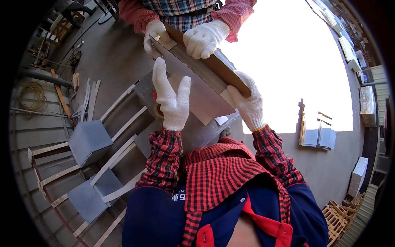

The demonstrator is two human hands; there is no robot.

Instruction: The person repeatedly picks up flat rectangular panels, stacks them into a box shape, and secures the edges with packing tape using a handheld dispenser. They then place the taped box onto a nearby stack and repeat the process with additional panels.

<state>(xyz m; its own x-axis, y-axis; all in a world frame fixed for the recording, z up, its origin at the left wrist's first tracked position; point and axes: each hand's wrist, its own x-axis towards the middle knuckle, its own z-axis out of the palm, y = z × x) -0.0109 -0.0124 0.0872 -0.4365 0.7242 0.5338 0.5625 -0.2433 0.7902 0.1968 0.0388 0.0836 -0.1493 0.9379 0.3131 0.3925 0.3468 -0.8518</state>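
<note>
My left hand [173, 103], in a white knit glove, is raised with fingers and thumb spread and nothing in it. It is beside the left edge of a long grey panel [197, 88] with a brown upright board [224, 71] along its right side. My right hand [248, 103], also gloved, grips the near end of the brown board, with its thumb on the inner face. Across from me, a co-worker's gloved left hand [154, 35] and right hand [204, 40] are on the far end. A roll of tape [158, 110] shows partly behind my left wrist.
A worktable [193, 133] lies under the panel. To the left, grey slabs [91, 138] lean on a rack of pale bars [119, 152]. Bright sunlight covers the floor at right, where small panels [317, 136] stand. Wooden pallets [339, 216] are at the lower right.
</note>
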